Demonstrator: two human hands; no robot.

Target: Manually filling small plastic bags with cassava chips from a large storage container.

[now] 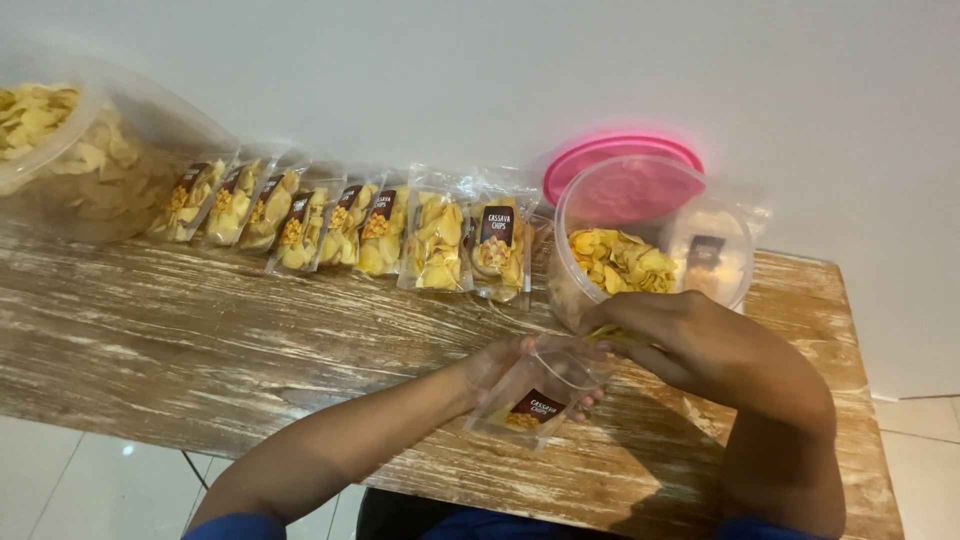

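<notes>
Midway, by the look of it: filling small clear pouches with yellow chips at a worn wooden table [200, 330].
Left hand: left hand [500, 365] curled around the open pouch [530, 395], gripping it from behind, just above the table's near edge.
Right hand: right hand [680, 335] pinched narrow at the pouch mouth, fingertips closed on what seems a chip; hard to tell for certain.
Pouch in hand: nearly empty, dark label facing up, not yet sealed.
Done so far: row of filled pouches [350, 225] leaning against the wall, eight or so, overlapping one another.
Supply: round clear tub [580, 290] just beyond the hands, part full of chips [620, 262], another pouch inside; pink lid [625, 160] propped behind.
Left to pack: judged plenty, with a large clear container [150, 130] of chips at far left.
</notes>
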